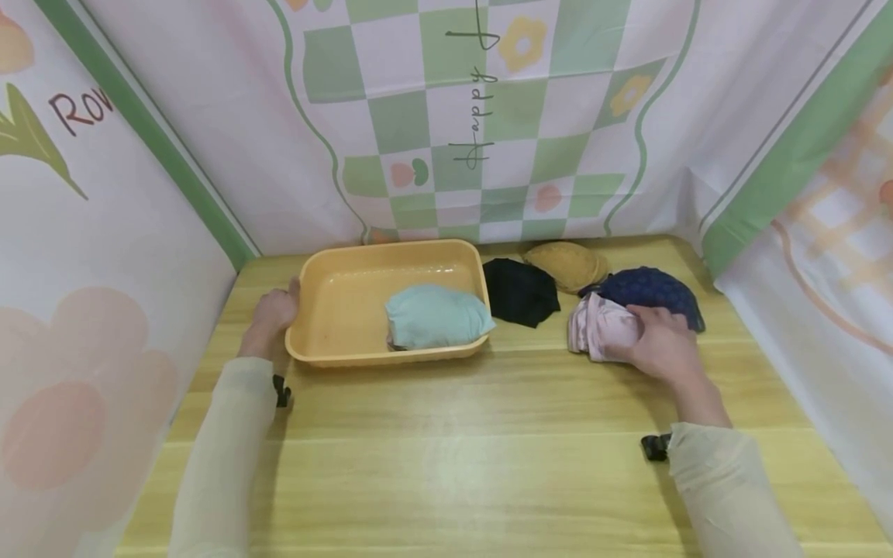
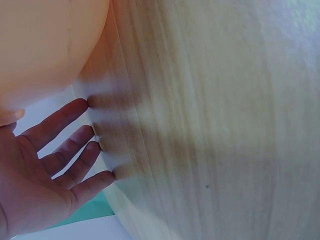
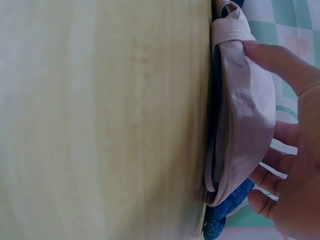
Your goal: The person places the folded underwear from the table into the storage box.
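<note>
A folded pale pink bra (image 1: pixel 605 325) lies at the right of the table. My right hand (image 1: pixel 663 341) grips it, the thumb (image 3: pixel 272 57) pressing near its band and the fingers at its opposite edge. In the right wrist view its smooth cup (image 3: pixel 250 100) shows. By the left end of a yellow plastic basin (image 1: pixel 342 359), my left hand (image 1: pixel 274 314) has its fingers spread and straight, with fingertips (image 2: pixel 82 102) at the wooden surface. The thumb is by the basin's rim. Inside the basin, at its right end, sits a folded mint-green garment (image 1: pixel 436 316).
A black folded garment (image 1: pixel 522 291) sits right beside the basin. Behind it is a mustard one (image 1: pixel 567 265), and a navy lace one (image 1: pixel 649 288) lies just behind the pink bra. Printed curtains (image 1: pixel 453 116) hang along the back and both sides of the wooden table (image 1: pixel 446 449).
</note>
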Demonstrator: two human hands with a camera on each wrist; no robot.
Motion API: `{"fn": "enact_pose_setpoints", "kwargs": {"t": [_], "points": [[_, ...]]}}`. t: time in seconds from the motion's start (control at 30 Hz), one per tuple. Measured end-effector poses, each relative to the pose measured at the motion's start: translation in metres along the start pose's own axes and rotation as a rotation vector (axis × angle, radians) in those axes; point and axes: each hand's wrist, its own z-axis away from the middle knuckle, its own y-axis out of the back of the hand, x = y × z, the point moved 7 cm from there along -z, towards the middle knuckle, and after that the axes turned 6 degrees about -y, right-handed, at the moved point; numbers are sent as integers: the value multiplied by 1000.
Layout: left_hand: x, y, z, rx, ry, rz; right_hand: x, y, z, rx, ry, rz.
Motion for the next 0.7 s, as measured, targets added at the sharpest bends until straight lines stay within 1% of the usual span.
{"fn": "enact_pose_setpoints", "kwargs": {"t": [0.27,0.4,0.57,0.7], "points": [[0,0,-1,-16,16,14,4,-7,-4,-67,-4,40],[1,0,-2,-14,8,14,3,-6,-4,-70,17,33],[2,0,0,9,-12,3,-2,-8,-4,-85,56,12],[2,1,2,10,-12,1,-5,-10,-5,-65,85,8]]}}
